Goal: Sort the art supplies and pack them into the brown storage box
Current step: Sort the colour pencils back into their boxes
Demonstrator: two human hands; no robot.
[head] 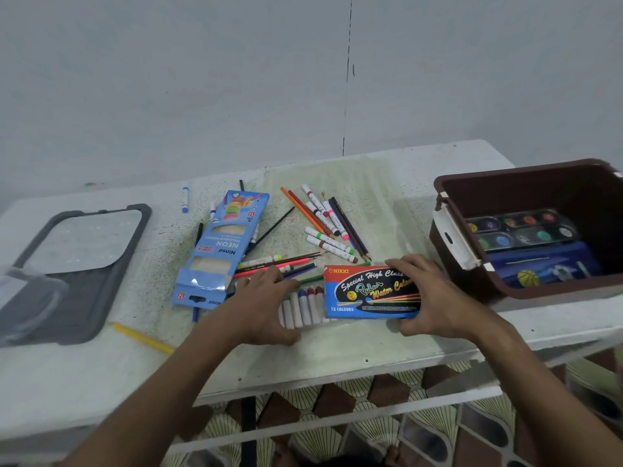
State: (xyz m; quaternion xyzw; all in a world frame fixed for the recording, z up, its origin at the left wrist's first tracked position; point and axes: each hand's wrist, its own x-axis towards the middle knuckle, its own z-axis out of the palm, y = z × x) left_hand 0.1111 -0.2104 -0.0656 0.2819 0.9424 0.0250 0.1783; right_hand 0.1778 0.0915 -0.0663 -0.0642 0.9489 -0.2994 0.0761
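Brown plastic forms the storage box (pixel 526 183), which stands at the right end of the white table (pixel 101 382) with its open top tipped toward the camera. Inside it lie a paint palette (pixel 521 229) of round colour pans and, in front of that, a blue case (pixel 546 264).

Just left of the storage box, the water colour box (pixel 369 293) lies flat on the table. The right hand (pixel 435 294) grips its right end: the fingers curl over the far edge and the thumb presses the near edge, so the hand is closed around the carton. A row of crayons (pixel 303 306), white-bodied with blue and red tips, sticks out of the carton's left end. The left hand (pixel 266 305) is at that end, further from the storage box; its fingers are spread and only gently bent, reaching over the loose pencils toward the crayon tips, the thumb lying on the table below the row. Whether the fingers touch the crayons cannot be told.

Further left of the storage box lies an opened blue pencil carton (pixel 219 251), with coloured pencils and markers (pixel 323 224) scattered between it and the storage box. Farthest from the storage box, at the table's left end, rests a grey lid (pixel 81 267); a yellow pencil (pixel 143 338) lies near it.
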